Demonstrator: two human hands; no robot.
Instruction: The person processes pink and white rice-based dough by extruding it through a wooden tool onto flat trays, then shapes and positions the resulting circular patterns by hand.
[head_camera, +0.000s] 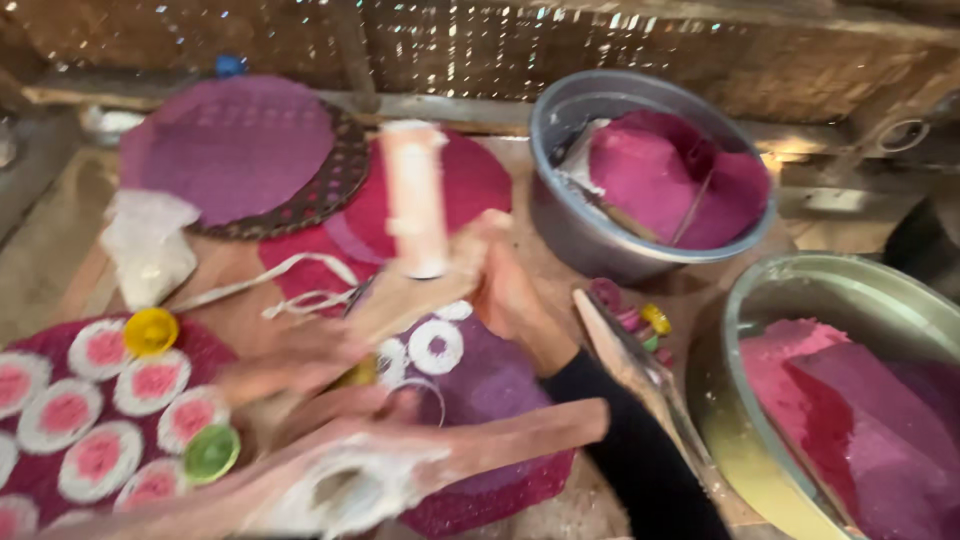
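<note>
A: Starting at the left, what lay there?

B: A dark magenta mat carrying round white discs with pink centres (95, 420), well left of the fingers; a yellow plastic ring cutter (150, 331) and a green plastic ring cutter (211, 452) sat on it; those discs looked finished, I judged.

A: And the hands?

B: The left hand (290, 365) was a blur; whether its fingers were spread or pinching I could not tell; a pale smeared length crossed below it, too blurred to name. The right hand (505, 290), in a black sleeve, curled its fingers around a pale pink cylindrical roller (415, 200), held upright just above them.

A: What sat under those fingers?

B: A purple round sheet with white rings pressed on it (470, 375), directly beneath; only a few rings showed, so most of it seemed still to be decorated.

A: Further right?

B: A grey metal bowl of magenta dough (650, 175) lay beyond the fingers; a larger steel basin of pink and purple slabs (850, 400) sat well right; plenty of raw material looked left.
</note>
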